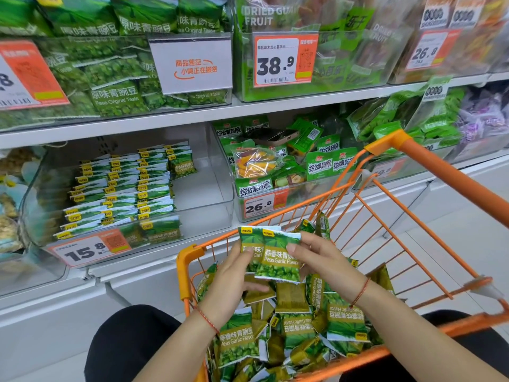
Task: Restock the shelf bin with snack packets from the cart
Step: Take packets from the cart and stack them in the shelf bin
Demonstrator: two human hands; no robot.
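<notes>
The shelf bin is judged about two-thirds restocked: neat rows of packets fill its left and middle, its right part bare. Below and right of the bin, the orange cart holds a large loose heap. Over the cart, left hand and right hand together pinch two snack packets reading "Peas Garlic Flavor". The bin's tag reads 15.8.

A thin red string bracelet circles each bare wrist, above seemingly black trousers.
</notes>
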